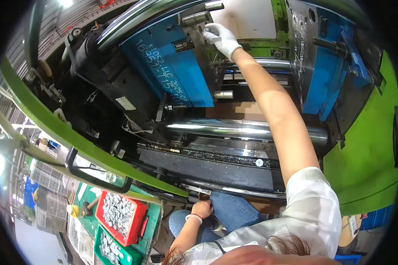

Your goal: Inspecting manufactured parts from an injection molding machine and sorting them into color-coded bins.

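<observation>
My right hand (223, 39), in a white glove, reaches up to the inner face of the blue mold half (163, 66) on the left. Its fingers are bent together against the steel face, and whatever they may pinch is too small to make out. Just above them, a steel guide pin (196, 18) juts from the mold. My left hand (202, 209) is bare, with a band at the wrist, and rests low by my knee in jeans. Its fingers are curled in, so their contents are hidden.
A second blue mold half (325, 73) faces the first across a gap. Thick steel tie bars (221, 128) run below. A small white round piece (259, 162) lies on the dark ledge. Red bin (141, 216) and green bin (97, 247) hold many small grey parts, near a hammer (91, 206).
</observation>
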`<action>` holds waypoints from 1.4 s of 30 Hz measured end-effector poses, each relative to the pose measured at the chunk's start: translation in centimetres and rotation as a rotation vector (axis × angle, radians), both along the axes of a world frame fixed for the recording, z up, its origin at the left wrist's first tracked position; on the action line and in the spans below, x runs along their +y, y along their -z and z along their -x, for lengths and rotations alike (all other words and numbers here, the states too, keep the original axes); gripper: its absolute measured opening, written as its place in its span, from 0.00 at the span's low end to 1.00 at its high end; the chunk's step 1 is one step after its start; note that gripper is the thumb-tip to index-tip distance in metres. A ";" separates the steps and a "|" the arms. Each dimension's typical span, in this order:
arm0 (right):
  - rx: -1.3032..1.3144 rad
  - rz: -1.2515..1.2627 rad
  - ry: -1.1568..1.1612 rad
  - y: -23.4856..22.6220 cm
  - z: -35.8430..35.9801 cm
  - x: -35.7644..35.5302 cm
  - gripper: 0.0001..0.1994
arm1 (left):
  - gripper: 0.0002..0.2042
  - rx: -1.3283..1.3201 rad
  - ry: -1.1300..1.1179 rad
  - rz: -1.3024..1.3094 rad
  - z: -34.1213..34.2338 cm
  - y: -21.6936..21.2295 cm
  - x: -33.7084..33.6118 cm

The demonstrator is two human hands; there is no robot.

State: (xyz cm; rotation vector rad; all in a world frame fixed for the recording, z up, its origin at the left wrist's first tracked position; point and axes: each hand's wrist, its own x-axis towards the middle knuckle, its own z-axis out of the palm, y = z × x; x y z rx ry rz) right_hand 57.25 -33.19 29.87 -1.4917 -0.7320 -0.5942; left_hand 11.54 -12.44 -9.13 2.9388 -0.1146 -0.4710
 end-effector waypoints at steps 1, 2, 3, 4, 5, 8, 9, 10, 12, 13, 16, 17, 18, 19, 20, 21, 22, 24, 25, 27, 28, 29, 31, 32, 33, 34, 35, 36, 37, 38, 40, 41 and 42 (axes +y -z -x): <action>0.025 -0.030 -0.018 0.0 -0.8 0.4 0.19 | 0.13 -0.006 0.016 0.000 -0.1 0.2 0.2; 0.025 -0.045 -0.001 0.1 -1.5 0.6 0.19 | 0.13 0.013 0.017 -0.007 -0.3 0.3 0.2; 0.009 -0.042 -0.002 0.2 -2.1 0.8 0.19 | 0.13 0.031 0.017 -0.014 -0.5 0.4 0.3; 0.008 -0.052 0.019 0.3 -2.7 0.8 0.19 | 0.13 0.028 0.030 -0.035 -0.5 0.5 0.3; -0.003 -0.047 0.005 0.4 -3.2 0.8 0.19 | 0.13 0.021 0.044 -0.039 -0.7 0.4 0.3; -0.003 -0.048 -0.051 0.8 -4.0 0.7 0.19 | 0.14 0.054 0.029 -0.057 -0.8 0.2 0.0; 0.010 -0.065 -0.047 1.0 -4.1 0.6 0.19 | 0.14 0.051 0.038 -0.054 -0.8 0.1 -0.2; 0.024 -0.082 -0.049 1.1 -4.2 0.5 0.19 | 0.14 0.063 0.037 -0.058 -0.8 0.0 -0.3; -0.004 -0.072 -0.021 1.3 -4.1 0.4 0.19 | 0.14 0.080 0.036 -0.068 -0.8 -0.3 -0.5; -0.055 -0.077 0.005 1.4 -4.1 0.4 0.18 | 0.14 0.082 0.034 -0.071 -0.8 -0.3 -0.6; -0.025 -0.078 -0.068 1.3 -3.9 0.4 0.18 | 0.14 0.069 0.035 -0.065 -0.7 -0.5 -0.7; 0.009 -0.079 -0.091 1.2 -3.8 0.3 0.18 | 0.15 0.062 0.027 -0.061 -0.8 -0.5 -0.8; -0.025 -0.088 -0.091 1.2 -3.8 0.3 0.18 | 0.15 0.051 0.039 -0.054 -0.8 -0.5 -0.8; -0.025 -0.044 -0.070 1.1 -3.8 0.2 0.18 | 0.15 0.066 0.039 -0.071 -0.8 -0.5 -0.9; -0.014 -0.016 -0.042 0.9 -3.8 0.1 0.18 | 0.14 0.085 0.029 -0.090 -0.8 -0.6 -0.9; -0.027 -0.002 -0.051 0.8 -3.7 0.0 0.18 | 0.14 0.081 0.036 -0.090 -0.9 -0.7 -0.9; -0.015 -0.001 -0.098 0.6 -3.7 0.0 0.18 | 0.14 0.099 0.030 -0.085 -0.9 -0.7 -1.0; -0.004 0.002 -0.147 0.3 -3.6 0.0 0.18 | 0.14 0.116 0.022 -0.078 -1.0 -0.9 -1.0; 0.010 0.008 -0.153 0.1 -3.5 -0.1 0.18 | 0.14 0.120 0.023 -0.081 -1.0 -1.0 -1.1; 0.022 0.018 -0.161 -0.2 -3.3 -0.1 0.19 | 0.14 0.121 0.023 -0.082 -1.1 -1.2 -1.1; 0.027 0.028 -0.172 -0.4 -3.3 -0.2 0.19 | 0.14 0.123 0.023 -0.079 -1.1 -1.3 -1.2; 0.034 0.038 -0.182 -0.5 -3.2 -0.2 0.20 | 0.13 0.126 0.023 -0.076 -1.1 -1.4 -1.2; 0.024 0.066 -0.173 -0.8 -3.0 -0.5 0.20 | 0.13 0.130 0.019 -0.075 -1.2 -1.4 -1.3; 0.027 0.080 -0.143 -0.9 -2.9 -0.6 0.20 | 0.13 0.139 0.000 -0.081 -1.2 -1.5 -1.3; 0.013 0.095 -0.165 -1.0 -2.8 -0.8 0.20 | 0.13 0.133 0.012 -0.074 -1.2 -1.5 -1.3; 0.053 0.091 -0.189 -1.1 -2.7 -0.9 0.20 | 0.13 0.128 0.014 -0.077 -1.2 -1.5 -1.3; 0.093 0.087 -0.211 -1.2 -2.6 -1.0 0.19 | 0.13 0.124 0.007 -0.080 -1.2 -1.5 -1.3; 0.096 0.086 -0.212 -1.3 -2.4 -1.1 0.19 | 0.13 0.126 0.018 -0.082 -1.2 -1.6 -1.3; 0.119 0.119 -0.204 -1.4 -2.3 -1.2 0.20 | 0.13 0.124 0.021 -0.083 -1.2 -1.6 -1.3; 0.143 0.153 -0.196 -1.5 -2.1 -1.2 0.20 | 0.14 0.123 0.025 -0.084 -1.2 -1.6 -1.2; 0.166 0.136 -0.225 -1.6 -1.9 -1.1 0.20 | 0.14 0.121 0.024 -0.079 -1.2 -1.5 -1.2; 0.199 0.109 -0.243 -1.6 -1.9 -1.1 0.20 | 0.13 0.117 0.022 -0.074 -1.2 -1.5 -1.2; 0.188 0.121 -0.256 -1.5 -1.9 -1.0 0.20 | 0.13 0.119 0.021 -0.073 -1.2 -1.4 -1.2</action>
